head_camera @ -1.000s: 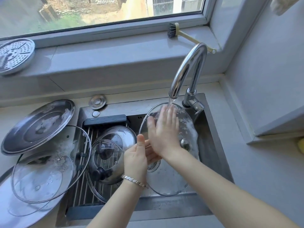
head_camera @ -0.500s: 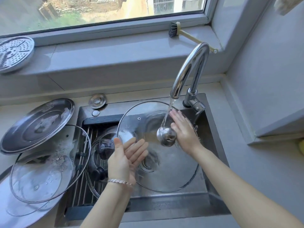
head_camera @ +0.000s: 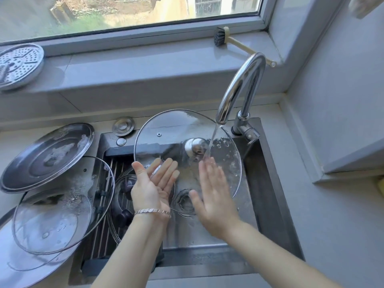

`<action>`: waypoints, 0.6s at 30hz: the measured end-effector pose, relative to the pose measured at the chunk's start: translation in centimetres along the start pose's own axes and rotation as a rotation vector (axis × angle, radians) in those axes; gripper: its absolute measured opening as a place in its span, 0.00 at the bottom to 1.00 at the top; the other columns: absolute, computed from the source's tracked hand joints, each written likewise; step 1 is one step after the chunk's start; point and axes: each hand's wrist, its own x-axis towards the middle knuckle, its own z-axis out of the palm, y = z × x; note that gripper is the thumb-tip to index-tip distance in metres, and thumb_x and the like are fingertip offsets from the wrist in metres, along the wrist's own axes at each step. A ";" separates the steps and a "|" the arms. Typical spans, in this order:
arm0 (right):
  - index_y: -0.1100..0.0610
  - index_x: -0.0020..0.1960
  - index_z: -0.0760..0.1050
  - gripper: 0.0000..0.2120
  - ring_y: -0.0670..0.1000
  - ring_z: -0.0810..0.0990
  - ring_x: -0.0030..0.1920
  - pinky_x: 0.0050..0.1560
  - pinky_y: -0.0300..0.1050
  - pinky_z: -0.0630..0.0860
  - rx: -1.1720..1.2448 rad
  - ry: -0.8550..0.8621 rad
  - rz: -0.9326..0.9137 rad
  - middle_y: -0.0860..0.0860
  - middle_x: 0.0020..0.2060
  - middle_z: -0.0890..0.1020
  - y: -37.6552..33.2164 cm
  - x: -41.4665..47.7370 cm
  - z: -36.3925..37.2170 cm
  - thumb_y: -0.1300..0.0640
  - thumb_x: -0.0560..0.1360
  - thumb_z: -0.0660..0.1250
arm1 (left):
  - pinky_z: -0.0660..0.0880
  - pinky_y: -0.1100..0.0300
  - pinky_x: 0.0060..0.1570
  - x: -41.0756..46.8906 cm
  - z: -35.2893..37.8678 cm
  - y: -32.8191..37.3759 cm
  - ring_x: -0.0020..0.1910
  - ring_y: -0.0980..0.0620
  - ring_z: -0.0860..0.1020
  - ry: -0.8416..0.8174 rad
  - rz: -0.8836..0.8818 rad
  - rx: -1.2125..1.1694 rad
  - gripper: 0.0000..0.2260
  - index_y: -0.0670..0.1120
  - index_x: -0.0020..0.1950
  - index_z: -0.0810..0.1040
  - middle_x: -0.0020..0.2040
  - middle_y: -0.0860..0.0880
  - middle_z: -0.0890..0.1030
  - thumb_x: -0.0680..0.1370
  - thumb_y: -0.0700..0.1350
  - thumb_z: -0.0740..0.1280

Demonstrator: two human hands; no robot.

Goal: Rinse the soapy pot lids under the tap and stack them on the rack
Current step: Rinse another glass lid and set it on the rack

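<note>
A clear glass lid (head_camera: pixel 170 129) with a metal knob (head_camera: pixel 196 145) is tilted up over the sink, under the tap (head_camera: pixel 243 84). Running water strikes it just right of the knob. My left hand (head_camera: pixel 151 188), palm up, supports the lid's lower left rim. My right hand (head_camera: pixel 212 196) lies flat and blurred against the wet lower part of the glass, fingers spread. The roll-up rack (head_camera: pixel 104 204) spans the sink's left side and bears a glass lid with a black knob (head_camera: pixel 124 217), with other lids partly hidden under it.
Soapy lids lean on the counter at left: a steel lid (head_camera: pixel 47 156), a foamy glass lid (head_camera: pixel 56 215) and a large steel one (head_camera: pixel 20 267). The windowsill holds a perforated steamer plate (head_camera: pixel 18 65) and a brush (head_camera: pixel 230 38). A sink plug (head_camera: pixel 123 126) lies behind the sink (head_camera: pixel 270 194).
The glass lid has been turned over and then lifted and tilted up toward the tap. My right hand slid from near the knob down to the lid's lower face. My left hand stayed under the rim.
</note>
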 end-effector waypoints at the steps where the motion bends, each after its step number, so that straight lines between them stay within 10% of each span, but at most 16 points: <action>1: 0.57 0.75 0.40 0.32 0.45 0.37 0.75 0.73 0.42 0.35 -0.020 0.011 -0.043 0.52 0.75 0.43 0.3 -0.3 0.3 0.39 0.78 0.39 | 0.80 0.63 0.31 0.2 0.0 0.0 0.34 0.52 0.84 0.003 0.007 -0.011 0.24 0.41 0.47 0.74 0.32 0.47 0.84 0.79 0.60 0.51; 6: 0.56 0.75 0.35 0.35 0.41 0.32 0.72 0.73 0.40 0.34 0.042 -0.030 0.317 0.49 0.75 0.36 3.2 2.6 -2.5 0.38 0.74 0.36 | 0.80 0.62 0.31 0.1 -0.3 0.0 0.35 0.51 0.84 0.029 0.033 -0.031 0.24 0.41 0.48 0.75 0.33 0.47 0.85 0.78 0.60 0.51; 11: 0.54 0.71 0.27 0.38 0.42 0.26 0.71 0.70 0.37 0.27 -0.042 -0.150 0.053 0.48 0.71 0.27 0.3 0.0 -1.7 0.31 0.71 0.32 | 0.81 0.62 0.35 0.5 -0.1 0.1 0.36 0.51 0.84 0.033 0.060 -0.038 0.24 0.41 0.48 0.75 0.33 0.47 0.85 0.78 0.60 0.51; 18: 0.59 0.74 0.33 0.38 0.47 0.30 0.73 0.72 0.40 0.30 -0.037 -0.084 0.268 0.54 0.74 0.34 1.8 1.9 -2.4 0.36 0.74 0.35 | 0.81 0.61 0.35 0.2 -0.1 0.0 0.35 0.51 0.84 0.039 0.044 -0.068 0.24 0.41 0.47 0.75 0.33 0.47 0.85 0.78 0.61 0.52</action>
